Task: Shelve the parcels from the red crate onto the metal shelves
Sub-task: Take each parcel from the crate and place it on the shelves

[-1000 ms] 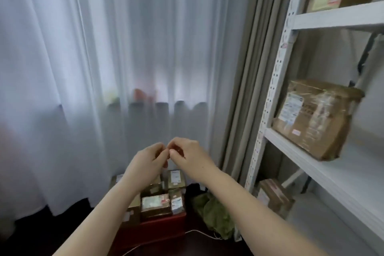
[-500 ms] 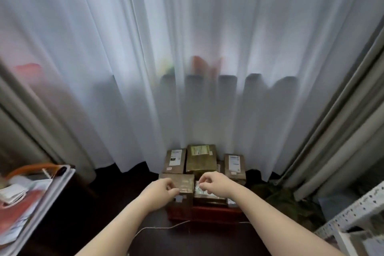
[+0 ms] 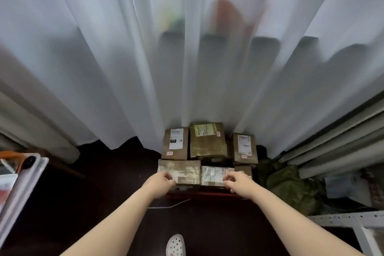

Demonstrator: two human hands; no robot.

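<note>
Item 1. Left grip (image 3: 164, 181), a bare hand: fingers curled at the near-left corner of the front-left parcel (image 3: 182, 171). We cannot tell whether it pinches the cardboard or only hovers over it.

Item 2. Right grip (image 3: 236, 183), likewise bare: fingers curled over the near edge of the taped parcel (image 3: 212, 174). Whether it has hold of the parcel we also cannot tell.

Item 3. Red crate (image 3: 207, 195), on the dark floor (image 3: 104, 203) against the white curtain (image 3: 145, 58). Only its front rim shows beneath the load.

Item 4. Parcels in the crate, brown cardboard. The near row holds the two above, side by side and touching, plus a small parcel (image 3: 244, 169) at the right. In the far row we count a back-left parcel (image 3: 175, 143) with a white label, a back-middle parcel (image 3: 207, 141) (the largest, glossy with tape) and a back-right parcel (image 3: 245, 147).

Item 5. Surroundings. A white cable (image 3: 170, 206) lies just in front of the crate, and a green bundle (image 3: 291, 187) sits beside it to the right. A perforated metal shelf rail (image 3: 342, 218) is at lower right, grey drapes (image 3: 342, 141) hang above it, and a white perforated shoe (image 3: 175, 245) shows at the bottom edge.
</note>
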